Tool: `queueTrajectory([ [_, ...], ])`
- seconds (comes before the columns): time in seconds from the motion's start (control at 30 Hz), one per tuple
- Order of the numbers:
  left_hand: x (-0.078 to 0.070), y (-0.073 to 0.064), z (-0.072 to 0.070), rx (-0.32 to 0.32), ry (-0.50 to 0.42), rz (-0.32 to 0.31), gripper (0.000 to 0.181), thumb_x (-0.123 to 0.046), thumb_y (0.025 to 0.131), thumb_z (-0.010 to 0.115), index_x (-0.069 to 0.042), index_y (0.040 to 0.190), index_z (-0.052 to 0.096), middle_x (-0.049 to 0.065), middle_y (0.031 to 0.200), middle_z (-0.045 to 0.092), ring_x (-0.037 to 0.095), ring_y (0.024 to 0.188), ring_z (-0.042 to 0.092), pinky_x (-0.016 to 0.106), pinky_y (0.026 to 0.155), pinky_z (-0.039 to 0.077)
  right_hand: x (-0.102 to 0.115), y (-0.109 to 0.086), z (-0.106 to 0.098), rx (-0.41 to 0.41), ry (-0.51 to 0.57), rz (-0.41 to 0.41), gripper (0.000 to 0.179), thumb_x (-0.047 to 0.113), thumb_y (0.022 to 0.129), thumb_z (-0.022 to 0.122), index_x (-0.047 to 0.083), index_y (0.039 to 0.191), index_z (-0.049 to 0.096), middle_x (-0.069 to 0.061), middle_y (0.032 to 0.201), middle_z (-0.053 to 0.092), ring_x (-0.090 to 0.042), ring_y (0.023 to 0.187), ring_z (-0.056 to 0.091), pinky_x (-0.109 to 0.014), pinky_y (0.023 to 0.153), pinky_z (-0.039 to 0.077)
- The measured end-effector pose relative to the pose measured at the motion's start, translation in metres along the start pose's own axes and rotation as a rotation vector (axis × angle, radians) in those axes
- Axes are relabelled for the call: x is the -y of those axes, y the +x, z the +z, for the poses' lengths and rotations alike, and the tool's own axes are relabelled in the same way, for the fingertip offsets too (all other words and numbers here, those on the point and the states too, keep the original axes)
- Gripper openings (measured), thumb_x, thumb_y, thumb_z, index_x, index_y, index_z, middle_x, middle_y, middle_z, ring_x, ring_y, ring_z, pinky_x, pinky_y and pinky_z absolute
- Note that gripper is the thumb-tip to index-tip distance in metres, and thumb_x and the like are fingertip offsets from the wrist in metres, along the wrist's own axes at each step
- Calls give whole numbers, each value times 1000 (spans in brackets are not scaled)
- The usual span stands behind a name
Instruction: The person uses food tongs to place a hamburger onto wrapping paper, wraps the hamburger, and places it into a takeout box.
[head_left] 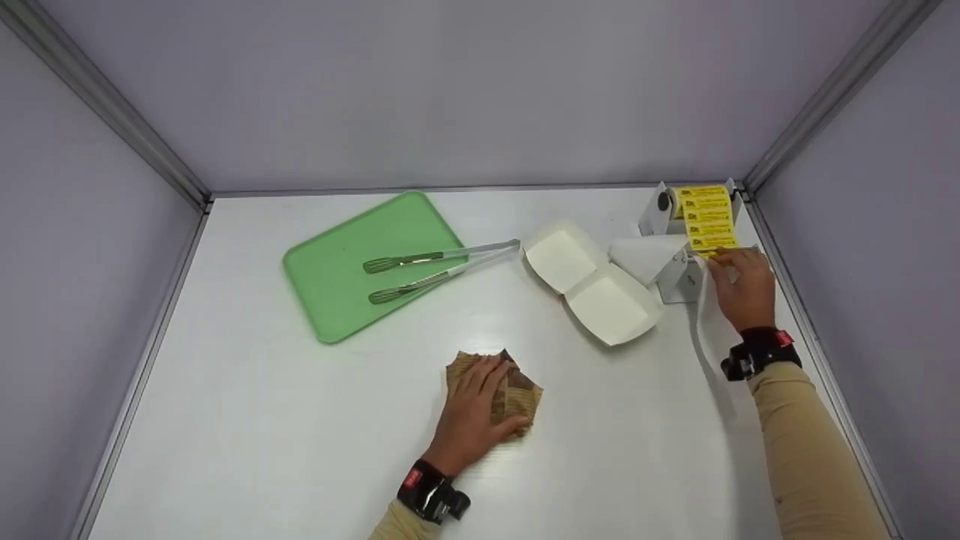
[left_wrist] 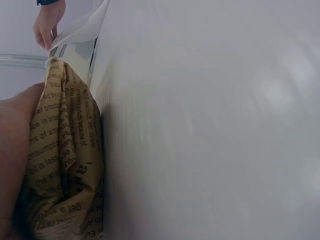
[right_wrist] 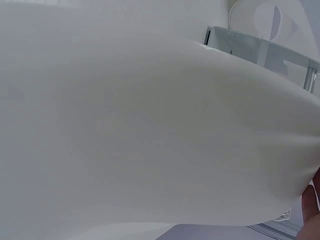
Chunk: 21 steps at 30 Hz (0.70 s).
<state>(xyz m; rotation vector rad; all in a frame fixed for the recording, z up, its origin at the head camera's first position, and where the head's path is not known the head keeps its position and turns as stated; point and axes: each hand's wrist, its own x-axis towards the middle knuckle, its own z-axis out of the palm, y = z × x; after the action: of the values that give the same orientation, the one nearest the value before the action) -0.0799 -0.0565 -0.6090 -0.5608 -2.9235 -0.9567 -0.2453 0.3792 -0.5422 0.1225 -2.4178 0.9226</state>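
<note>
My left hand [head_left: 469,420] rests on a bundle in brown printed wrapping paper [head_left: 523,401], fingers lying straight over its top and thumb along its near side. In the left wrist view the folded paper [left_wrist: 75,150] stands close beside the hand. At the right, my right hand [head_left: 742,285] pinches a yellow label [head_left: 709,253] at the front edge of a label dispenser [head_left: 679,281]. Several yellow labels [head_left: 709,217] run from its roll. The white backing strip [head_left: 702,300] hangs in front and fills much of the right wrist view; only fingertips [right_wrist: 309,205] show there.
An opened white clamshell box [head_left: 611,304] lies left of the dispenser, beside a white paper piece [head_left: 649,255]. Metal tongs [head_left: 480,259] lie partly across a green tray [head_left: 337,277] at the back left. Pale walls [head_left: 480,97] enclose the white table [head_left: 262,420].
</note>
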Motion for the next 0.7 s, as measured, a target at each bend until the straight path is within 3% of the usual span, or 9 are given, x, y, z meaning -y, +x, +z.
queueTrajectory([
  [0.27,3,1,1,-33,39,17,88,-65,87,67,-17,156,39,3,161,40,24,151,34,49,124,30,7,4,-4,22,44,108,15,1,94,68,-14,95,67,-30,116,69,-41,103,58,-35,89,39],
  [0.47,1,1,-1,-28,19,17,88,-63,88,67,-16,156,39,3,161,39,25,151,34,51,124,29,12,7,-8,35,82,294,23,13,101,62,-10,99,63,-25,121,69,-32,114,59,-27,94,41],
  [0.57,1,1,-2,-22,16,10,88,-62,87,68,-17,156,38,3,161,39,24,151,33,50,124,29,15,8,-11,37,86,391,28,23,103,59,-5,101,61,-18,122,69,-26,119,60,-26,97,43],
  [0.7,0,1,-3,-11,17,3,88,-62,87,68,-17,156,38,3,161,39,24,151,33,49,125,28,16,11,-16,18,139,491,24,27,104,57,3,104,62,0,107,66,-12,105,59,-23,91,44],
])
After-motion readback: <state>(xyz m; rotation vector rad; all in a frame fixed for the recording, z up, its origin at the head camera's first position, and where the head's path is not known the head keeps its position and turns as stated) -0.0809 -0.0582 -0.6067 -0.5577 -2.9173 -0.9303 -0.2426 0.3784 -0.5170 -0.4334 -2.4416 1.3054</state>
